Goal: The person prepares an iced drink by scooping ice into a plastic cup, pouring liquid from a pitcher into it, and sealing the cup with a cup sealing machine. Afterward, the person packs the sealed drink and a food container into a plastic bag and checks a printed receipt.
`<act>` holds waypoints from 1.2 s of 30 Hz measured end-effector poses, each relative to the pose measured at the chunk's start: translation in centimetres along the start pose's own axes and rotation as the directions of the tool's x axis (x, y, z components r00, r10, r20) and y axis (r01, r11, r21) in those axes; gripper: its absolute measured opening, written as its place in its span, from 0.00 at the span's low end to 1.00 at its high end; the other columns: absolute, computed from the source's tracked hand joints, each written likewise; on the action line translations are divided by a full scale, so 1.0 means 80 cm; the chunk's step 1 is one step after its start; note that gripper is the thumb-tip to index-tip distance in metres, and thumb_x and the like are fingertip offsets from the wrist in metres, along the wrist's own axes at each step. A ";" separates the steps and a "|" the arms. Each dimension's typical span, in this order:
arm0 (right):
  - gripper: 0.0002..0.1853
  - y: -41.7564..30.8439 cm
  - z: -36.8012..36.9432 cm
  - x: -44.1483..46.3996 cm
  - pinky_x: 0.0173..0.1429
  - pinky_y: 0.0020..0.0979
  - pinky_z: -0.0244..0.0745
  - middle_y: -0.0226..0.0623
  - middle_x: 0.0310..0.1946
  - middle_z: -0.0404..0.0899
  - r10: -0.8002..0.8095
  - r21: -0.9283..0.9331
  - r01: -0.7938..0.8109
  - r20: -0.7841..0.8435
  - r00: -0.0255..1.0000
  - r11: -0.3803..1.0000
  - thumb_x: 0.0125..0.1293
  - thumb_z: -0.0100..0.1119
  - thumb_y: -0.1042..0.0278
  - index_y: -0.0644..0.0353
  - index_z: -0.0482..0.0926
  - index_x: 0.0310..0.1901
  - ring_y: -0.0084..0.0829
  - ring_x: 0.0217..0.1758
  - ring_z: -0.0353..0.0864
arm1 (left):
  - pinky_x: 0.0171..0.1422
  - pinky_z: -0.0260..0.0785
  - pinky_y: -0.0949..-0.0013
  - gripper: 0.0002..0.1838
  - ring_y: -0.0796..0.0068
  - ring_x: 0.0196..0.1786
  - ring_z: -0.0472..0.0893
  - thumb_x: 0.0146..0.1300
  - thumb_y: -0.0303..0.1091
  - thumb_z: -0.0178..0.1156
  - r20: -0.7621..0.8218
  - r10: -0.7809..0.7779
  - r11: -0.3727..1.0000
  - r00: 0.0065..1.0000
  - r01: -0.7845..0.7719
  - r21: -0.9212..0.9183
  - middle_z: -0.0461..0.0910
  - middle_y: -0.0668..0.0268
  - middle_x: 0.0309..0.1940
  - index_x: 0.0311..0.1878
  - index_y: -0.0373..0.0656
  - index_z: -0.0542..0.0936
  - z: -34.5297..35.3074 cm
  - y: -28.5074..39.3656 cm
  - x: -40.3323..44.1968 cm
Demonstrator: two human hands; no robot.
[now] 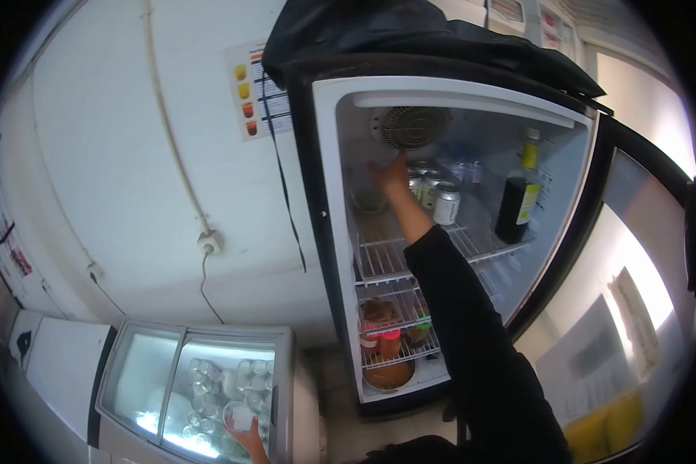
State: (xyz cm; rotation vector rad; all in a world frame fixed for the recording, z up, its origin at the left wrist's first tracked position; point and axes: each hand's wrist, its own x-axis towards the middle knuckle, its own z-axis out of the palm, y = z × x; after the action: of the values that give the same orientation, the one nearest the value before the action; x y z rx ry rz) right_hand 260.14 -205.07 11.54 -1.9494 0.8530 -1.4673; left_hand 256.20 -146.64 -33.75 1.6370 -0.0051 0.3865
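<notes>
My right hand reaches into the upper part of an open upright fridge, the thumb apart from the fingers. It is close to a blurred see-through container at the left of the top shelf; whether they touch is unclear. Just right of my wrist stand several cans, with a white can in front. A dark bottle with a yellow label stands farther right. Low in the view, my left hand holds a small clear plastic cup above the glass-topped chest freezer.
The fridge door is swung open to the right. Lower wire shelves carry red-lidded jars, and a round brown pan sits at the bottom. A black cover drapes over the fridge top. A cable runs from a wall socket.
</notes>
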 end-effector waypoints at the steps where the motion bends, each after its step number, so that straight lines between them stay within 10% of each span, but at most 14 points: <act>1: 0.31 0.011 0.011 0.005 0.55 0.38 0.70 0.51 0.54 0.73 -0.059 -0.007 0.059 -0.047 0.997 0.998 0.56 0.63 0.54 0.58 0.67 0.60 0.47 0.50 0.76 | 0.68 0.56 0.56 0.53 0.54 0.64 0.63 0.38 0.24 0.73 0.009 0.002 0.998 1.000 -0.003 0.060 0.62 0.50 0.62 0.67 0.35 0.51 -0.002 0.003 -0.003; 9: 0.12 -0.052 -0.124 -0.067 0.47 0.30 0.70 0.40 0.45 0.80 -0.214 0.292 0.282 -0.242 0.946 0.914 0.64 0.55 0.67 0.56 0.77 0.48 0.33 0.41 0.79 | 0.69 0.50 0.50 0.51 0.54 0.67 0.59 0.50 0.42 0.69 -0.067 0.215 0.955 0.974 -0.196 0.223 0.57 0.51 0.66 0.71 0.42 0.48 -0.060 0.047 -0.025; 11: 0.11 -0.079 -0.177 -0.096 0.49 0.27 0.69 0.38 0.45 0.80 -0.328 0.215 0.392 -0.281 0.902 0.895 0.64 0.54 0.68 0.56 0.77 0.48 0.29 0.44 0.78 | 0.65 0.59 0.56 0.42 0.58 0.62 0.67 0.53 0.40 0.66 -0.106 -0.094 0.976 0.990 0.113 0.187 0.68 0.52 0.58 0.67 0.38 0.56 -0.101 0.076 -0.010; 14: 0.11 -0.123 -0.248 -0.166 0.53 0.25 0.66 0.36 0.45 0.79 -0.352 0.239 0.394 -0.200 0.914 0.887 0.63 0.56 0.70 0.61 0.77 0.47 0.26 0.48 0.75 | 0.62 0.63 0.54 0.34 0.55 0.59 0.68 0.61 0.39 0.59 -0.091 0.445 0.683 0.891 -0.272 0.678 0.68 0.50 0.57 0.66 0.35 0.57 -0.130 0.131 0.028; 16: 0.11 -0.137 -0.278 -0.215 0.53 0.24 0.65 0.36 0.43 0.78 -0.404 0.211 0.439 -0.189 0.895 0.873 0.62 0.57 0.72 0.64 0.77 0.46 0.26 0.47 0.74 | 0.60 0.65 0.56 0.31 0.58 0.58 0.70 0.63 0.41 0.58 -0.153 0.403 0.873 0.902 -0.329 0.360 0.67 0.51 0.58 0.64 0.35 0.61 -0.117 0.190 0.060; 20: 0.12 -0.165 -0.309 -0.327 0.54 0.25 0.65 0.35 0.39 0.77 -0.363 0.160 0.390 -0.171 0.916 0.907 0.59 0.60 0.75 0.66 0.77 0.44 0.26 0.45 0.73 | 0.63 0.55 0.56 0.41 0.60 0.66 0.61 0.63 0.63 0.44 0.111 0.503 0.823 0.857 -0.515 0.239 0.61 0.55 0.64 0.68 0.40 0.56 -0.089 0.222 0.118; 24: 0.11 -0.160 -0.282 -0.445 0.54 0.25 0.64 0.34 0.37 0.76 -0.159 0.282 0.160 -0.026 0.987 0.946 0.59 0.62 0.75 0.66 0.78 0.44 0.25 0.43 0.72 | 0.63 0.59 0.64 0.29 0.66 0.60 0.69 0.64 0.39 0.54 0.610 0.380 0.893 0.695 -0.103 -0.439 0.69 0.60 0.57 0.66 0.40 0.62 -0.032 0.294 0.098; 26: 0.11 -0.150 -0.250 -0.498 0.53 0.24 0.63 0.34 0.36 0.75 -0.154 0.307 0.131 0.054 0.987 0.943 0.59 0.62 0.75 0.65 0.78 0.44 0.25 0.42 0.72 | 0.67 0.57 0.64 0.27 0.67 0.65 0.66 0.69 0.36 0.46 0.885 0.322 0.915 0.337 0.127 -0.382 0.65 0.58 0.64 0.69 0.39 0.58 -0.009 0.366 0.094; 28: 0.11 -0.148 -0.206 -0.552 0.51 0.24 0.63 0.34 0.35 0.74 -0.081 0.310 0.027 0.165 0.983 0.950 0.59 0.61 0.75 0.65 0.78 0.44 0.25 0.41 0.70 | 0.63 0.61 0.65 0.27 0.68 0.62 0.68 0.70 0.42 0.46 0.971 0.127 0.930 0.202 0.315 -0.187 0.67 0.58 0.62 0.67 0.38 0.60 0.003 0.392 0.096; 36: 0.21 -0.123 -0.073 -0.673 0.57 0.31 0.63 0.42 0.41 0.75 -0.227 0.359 0.044 0.486 0.844 0.932 0.59 0.59 0.75 0.66 0.70 0.55 0.34 0.49 0.71 | 0.45 0.72 0.72 0.18 0.77 0.42 0.79 0.67 0.34 0.53 0.946 -0.027 0.966 0.322 0.254 -0.059 0.78 0.64 0.47 0.59 0.39 0.71 0.018 0.270 0.180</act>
State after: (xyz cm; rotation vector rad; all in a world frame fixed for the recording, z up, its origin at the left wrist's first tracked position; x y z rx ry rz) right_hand 245.16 -158.06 -12.86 -2.0187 0.2028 -0.9829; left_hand 265.07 -147.17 -9.30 1.4206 -0.7796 -0.7751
